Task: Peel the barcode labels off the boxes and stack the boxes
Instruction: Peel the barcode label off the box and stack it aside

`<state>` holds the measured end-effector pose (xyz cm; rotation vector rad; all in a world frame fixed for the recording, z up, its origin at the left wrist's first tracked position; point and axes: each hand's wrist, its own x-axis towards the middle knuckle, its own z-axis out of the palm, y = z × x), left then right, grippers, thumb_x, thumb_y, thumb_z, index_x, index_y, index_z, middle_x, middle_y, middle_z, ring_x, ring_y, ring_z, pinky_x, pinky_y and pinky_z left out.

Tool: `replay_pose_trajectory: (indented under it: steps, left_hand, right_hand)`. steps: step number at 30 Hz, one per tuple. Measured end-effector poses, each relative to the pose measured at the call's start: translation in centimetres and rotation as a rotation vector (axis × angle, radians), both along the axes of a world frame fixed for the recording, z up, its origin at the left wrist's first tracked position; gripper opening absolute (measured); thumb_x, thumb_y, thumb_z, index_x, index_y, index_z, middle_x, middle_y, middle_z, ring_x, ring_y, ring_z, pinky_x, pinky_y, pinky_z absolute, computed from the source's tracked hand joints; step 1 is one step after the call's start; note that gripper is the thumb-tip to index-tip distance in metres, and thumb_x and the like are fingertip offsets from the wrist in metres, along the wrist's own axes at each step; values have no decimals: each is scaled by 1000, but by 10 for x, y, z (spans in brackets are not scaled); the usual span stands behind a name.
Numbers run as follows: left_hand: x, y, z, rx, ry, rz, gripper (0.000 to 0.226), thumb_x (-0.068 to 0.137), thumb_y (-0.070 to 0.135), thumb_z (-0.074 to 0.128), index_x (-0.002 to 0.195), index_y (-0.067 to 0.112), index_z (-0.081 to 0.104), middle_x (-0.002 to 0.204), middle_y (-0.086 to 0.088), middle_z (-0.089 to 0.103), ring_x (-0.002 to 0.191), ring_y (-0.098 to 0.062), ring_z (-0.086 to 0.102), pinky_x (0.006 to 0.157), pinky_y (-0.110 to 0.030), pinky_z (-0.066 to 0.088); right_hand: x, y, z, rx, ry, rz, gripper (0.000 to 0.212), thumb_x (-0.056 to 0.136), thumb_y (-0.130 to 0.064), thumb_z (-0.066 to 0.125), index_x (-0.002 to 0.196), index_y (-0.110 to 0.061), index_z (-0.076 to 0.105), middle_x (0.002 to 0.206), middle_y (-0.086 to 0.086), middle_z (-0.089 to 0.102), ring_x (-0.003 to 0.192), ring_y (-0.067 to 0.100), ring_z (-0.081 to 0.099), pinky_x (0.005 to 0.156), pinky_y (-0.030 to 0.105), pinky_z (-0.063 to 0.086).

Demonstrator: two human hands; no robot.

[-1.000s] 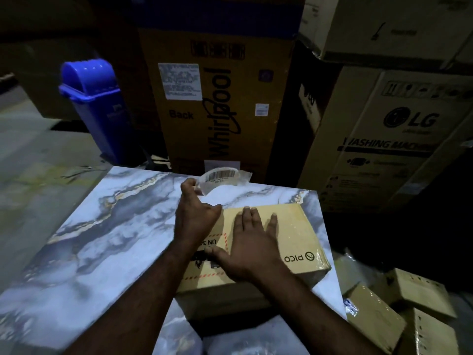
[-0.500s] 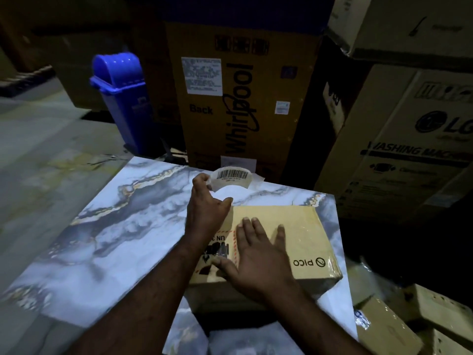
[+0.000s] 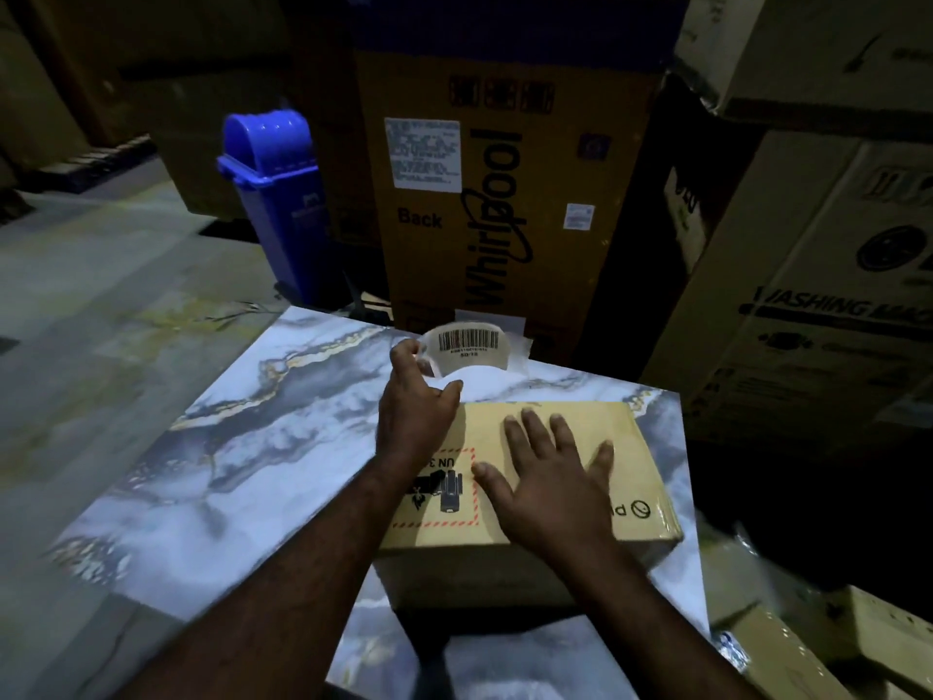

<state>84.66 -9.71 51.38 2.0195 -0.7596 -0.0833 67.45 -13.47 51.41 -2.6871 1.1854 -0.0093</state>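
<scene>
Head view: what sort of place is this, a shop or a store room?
Most likely a warehouse or appliance storeroom. A tall Whirlpool carton and a washing-machine carton stand close behind the table, and small boxes lie heaped low beside it at the right.

This looks like a storeroom or warehouse for home appliances. Big cardboard cartons stand close together along the back: a tall yellow carton (image 3: 505, 234) printed Whirlpool and Back, with paper stickers on it, and to its right a brown carton (image 3: 818, 346) partly reading washing machine, with another carton (image 3: 808, 48) resting on top. The floor (image 3: 101, 305) is bare and grey, the light is dim, a blue swing-lid bin (image 3: 282, 204) stands by the cartons, and small boxes (image 3: 868, 639) lie heaped at the lower right
</scene>
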Motion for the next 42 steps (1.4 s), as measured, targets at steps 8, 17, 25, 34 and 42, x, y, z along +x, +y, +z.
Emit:
replay_pose_trajectory:
  steps: [8, 17, 25, 34, 42]
  left_hand:
    - [2, 16, 9, -343, 272, 53, 47, 89, 13, 69, 123, 24, 38, 93, -6, 66, 76, -17, 73, 73, -47, 60]
    - [6, 44, 1, -309, 485, 381, 61, 79, 24, 77, 127, 26, 39, 103, 1, 67, 93, -25, 67, 86, -50, 56]
    - [45, 66, 36, -570, 539, 463, 54, 69, 17, 76, 118, 16, 54, 104, -4, 73, 92, -26, 71, 84, -57, 57]
    - [52, 113, 10, -497, 545, 460, 53, 74, -4, 73, 117, 16, 51, 110, -5, 70, 99, -24, 69, 89, -48, 57]
    - [33, 137, -6, -275, 618, 281, 13, 90, -4, 60, 98, 6, 61, 101, -18, 70, 81, -30, 66, 82, -45, 55]
  right_hand:
    - [-48, -73, -3, -153, -71, -465, 92, 79, -84, 24, 142, -19, 42, 142, 12, 48, 122, 35, 49, 93, 46, 40]
    - [-53, -100, -9, 158, -363, -350, 46, 91, -62, 46, 96, -21, 66, 83, -1, 69, 68, 14, 60, 58, 27, 45]
    - [-18, -103, 7, 321, -558, -265, 48, 78, -54, 61, 115, -25, 58, 99, -1, 67, 90, 22, 64, 78, 44, 57]
    - [6, -79, -18, 450, -462, -161, 51, 70, -39, 84, 95, -15, 47, 88, 1, 59, 83, 22, 59, 62, 36, 46]
    - [22, -56, -29, 330, 81, -23, 38, 78, -45, 69, 98, -18, 50, 109, 7, 66, 101, 26, 62, 67, 28, 40]
